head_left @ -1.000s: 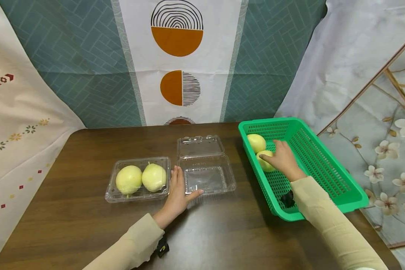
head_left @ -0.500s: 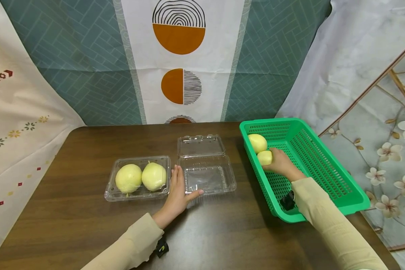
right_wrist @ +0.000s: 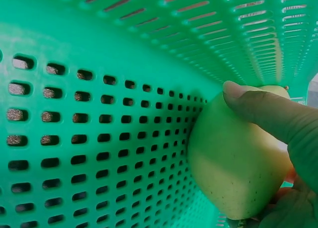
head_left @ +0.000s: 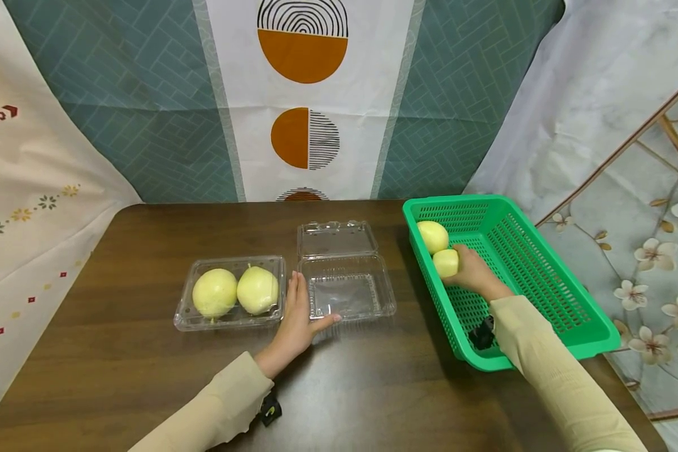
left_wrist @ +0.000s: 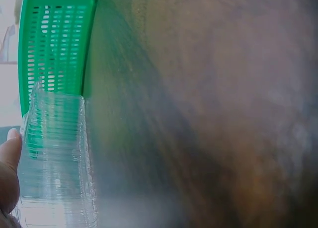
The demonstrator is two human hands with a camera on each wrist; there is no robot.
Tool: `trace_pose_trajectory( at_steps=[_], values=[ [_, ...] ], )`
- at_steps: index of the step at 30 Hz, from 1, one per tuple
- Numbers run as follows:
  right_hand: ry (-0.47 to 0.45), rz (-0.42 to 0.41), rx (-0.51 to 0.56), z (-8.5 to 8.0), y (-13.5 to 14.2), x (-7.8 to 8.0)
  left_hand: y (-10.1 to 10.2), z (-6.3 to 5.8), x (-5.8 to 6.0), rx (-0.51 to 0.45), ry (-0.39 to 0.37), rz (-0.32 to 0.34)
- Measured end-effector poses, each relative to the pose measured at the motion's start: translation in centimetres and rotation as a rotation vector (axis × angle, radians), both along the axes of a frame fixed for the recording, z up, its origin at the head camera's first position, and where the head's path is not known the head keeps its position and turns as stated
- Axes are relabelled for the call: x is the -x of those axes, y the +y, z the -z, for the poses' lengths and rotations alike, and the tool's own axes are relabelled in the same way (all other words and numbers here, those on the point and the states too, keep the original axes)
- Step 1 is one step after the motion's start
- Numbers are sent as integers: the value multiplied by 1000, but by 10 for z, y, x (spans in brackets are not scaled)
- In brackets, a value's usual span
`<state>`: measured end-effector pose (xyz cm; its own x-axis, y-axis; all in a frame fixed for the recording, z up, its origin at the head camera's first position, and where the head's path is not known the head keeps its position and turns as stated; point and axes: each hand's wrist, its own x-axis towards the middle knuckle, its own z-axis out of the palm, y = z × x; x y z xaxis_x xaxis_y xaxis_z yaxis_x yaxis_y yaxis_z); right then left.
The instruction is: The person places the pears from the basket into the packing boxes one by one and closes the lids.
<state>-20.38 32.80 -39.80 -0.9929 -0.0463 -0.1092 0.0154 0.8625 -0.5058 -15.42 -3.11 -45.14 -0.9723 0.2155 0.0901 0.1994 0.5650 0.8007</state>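
One yellow-green fruit gripped

Right hand curls round it inside the green basket, a second fruit just beyond. Left hand, fingers straight, lies between a packed clear box on its left and an open box on its right.

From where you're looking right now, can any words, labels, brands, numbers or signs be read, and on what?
No words, labels, brands, numbers or signs can be read.
Black device by the left sleeve: yellowish mark, too small to read.
Back cloth: printed shapes, no lettering visible.
Green basket, clear containers, yellow-green fruit: no lettering visible.
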Motion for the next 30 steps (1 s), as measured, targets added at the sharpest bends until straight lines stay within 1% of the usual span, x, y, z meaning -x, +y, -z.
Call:
trace_pose_trajectory(
  at_steps=[5,8,11,19,26,30],
  values=[
    [20,3,9,-1,-1,1,1,-2,0,3,6,-8],
    [40,9,12,0,0,1,1,-3,0,-12,10,-1],
    [51,21,7,1,0,0,1,-3,-1,-27,-6,8],
    [53,42,-24,-1,0,0,0,-1,0,-62,10,9],
    [48,47,-18,-3,-2,-1,-1,-2,1,-72,20,4],
    [46,42,-27,-3,-5,-3,-2,-2,-1,-77,3,3]
  ],
)
